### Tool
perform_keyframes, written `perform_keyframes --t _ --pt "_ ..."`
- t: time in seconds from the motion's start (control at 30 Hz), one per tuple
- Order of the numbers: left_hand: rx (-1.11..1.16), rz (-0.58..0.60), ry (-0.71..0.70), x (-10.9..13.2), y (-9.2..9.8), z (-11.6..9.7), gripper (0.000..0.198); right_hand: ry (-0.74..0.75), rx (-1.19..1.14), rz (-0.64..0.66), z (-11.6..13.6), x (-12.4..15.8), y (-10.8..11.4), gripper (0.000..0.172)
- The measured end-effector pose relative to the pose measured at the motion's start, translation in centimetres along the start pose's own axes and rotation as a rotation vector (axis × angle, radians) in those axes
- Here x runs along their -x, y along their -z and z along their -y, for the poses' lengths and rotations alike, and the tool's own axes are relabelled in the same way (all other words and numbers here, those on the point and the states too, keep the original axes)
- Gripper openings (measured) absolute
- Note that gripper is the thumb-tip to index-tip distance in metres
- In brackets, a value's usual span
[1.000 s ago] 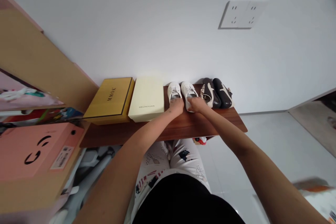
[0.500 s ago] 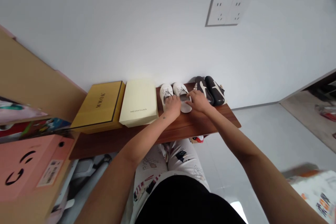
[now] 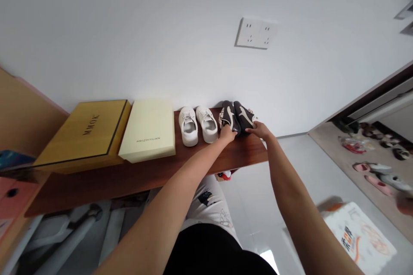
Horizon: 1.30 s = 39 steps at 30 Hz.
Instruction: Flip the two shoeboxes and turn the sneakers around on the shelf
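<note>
On the wooden shelf (image 3: 193,161), a pair of dark brown shoes with cream markings stands at the right end, toes toward the wall. My left hand (image 3: 228,133) is closed at the heel of the left dark shoe (image 3: 229,114). With fingers and thumb around its heel, my right hand (image 3: 260,130) grips the right dark shoe (image 3: 242,114). Just left of them sits a pair of white sneakers, the left sneaker (image 3: 189,137) and the right sneaker (image 3: 210,135), side by side with a small gap between them.
Farther left on the shelf lie a cream shoebox (image 3: 148,122) and a gold box (image 3: 84,129). A wall socket (image 3: 256,33) is above. On the floor at right is a white package (image 3: 361,236); several shoes lie on a mat (image 3: 338,159). A pink box (image 3: 16,197) stands at lower left.
Both hands have left the white sneakers and moved right onto the dark shoes. The sneakers now stand uncovered. The view has turned to the right.
</note>
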<state>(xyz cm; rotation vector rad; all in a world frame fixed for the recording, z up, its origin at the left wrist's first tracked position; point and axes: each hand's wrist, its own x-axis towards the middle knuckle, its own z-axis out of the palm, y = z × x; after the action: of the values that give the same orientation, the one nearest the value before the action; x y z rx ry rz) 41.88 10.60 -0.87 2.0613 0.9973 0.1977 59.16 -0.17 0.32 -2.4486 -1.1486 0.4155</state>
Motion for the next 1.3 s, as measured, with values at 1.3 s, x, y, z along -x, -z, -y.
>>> perform_keyframes --t 1.3 --pt "-0.246 -0.164 -0.562 2.9 3.5 -2.1 0.03 0.238 0.311 -0.383 6.9 3.5 -0.6 0.029"
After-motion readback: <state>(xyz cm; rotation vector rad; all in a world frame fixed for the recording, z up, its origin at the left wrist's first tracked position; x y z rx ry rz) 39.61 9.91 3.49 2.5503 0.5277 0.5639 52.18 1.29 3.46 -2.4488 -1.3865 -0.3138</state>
